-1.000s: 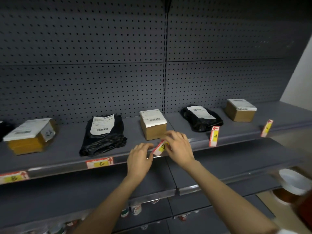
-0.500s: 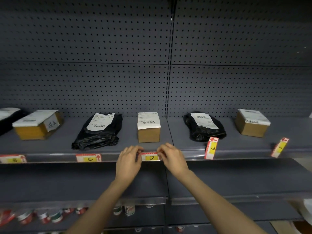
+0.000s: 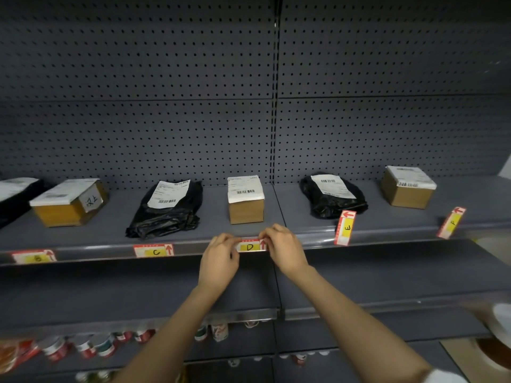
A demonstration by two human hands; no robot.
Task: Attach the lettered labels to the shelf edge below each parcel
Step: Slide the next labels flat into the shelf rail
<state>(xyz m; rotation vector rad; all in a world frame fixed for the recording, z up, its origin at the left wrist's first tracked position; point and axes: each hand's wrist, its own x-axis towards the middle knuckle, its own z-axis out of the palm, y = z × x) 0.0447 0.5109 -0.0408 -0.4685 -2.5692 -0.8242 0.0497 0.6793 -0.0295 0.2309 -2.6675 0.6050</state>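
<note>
The D label (image 3: 249,246) is held level against the shelf edge (image 3: 91,251) by the left hand (image 3: 219,258) and right hand (image 3: 286,251), one at each end, below a small cardboard parcel (image 3: 245,200). The C label (image 3: 154,250) is seated flat; the E label (image 3: 345,228) stands tilted.

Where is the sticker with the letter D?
The D label sits on the shelf edge, below the middle cardboard box, pinched between left hand and right hand.

A dark grey shelf (image 3: 290,217) carries five parcels in a row: a brown box (image 3: 66,208) towards the left end, a black bag (image 3: 168,214), a small box (image 3: 245,205) at the middle, another black bag (image 3: 331,200), and a box (image 3: 406,189) towards the right end.
</note>
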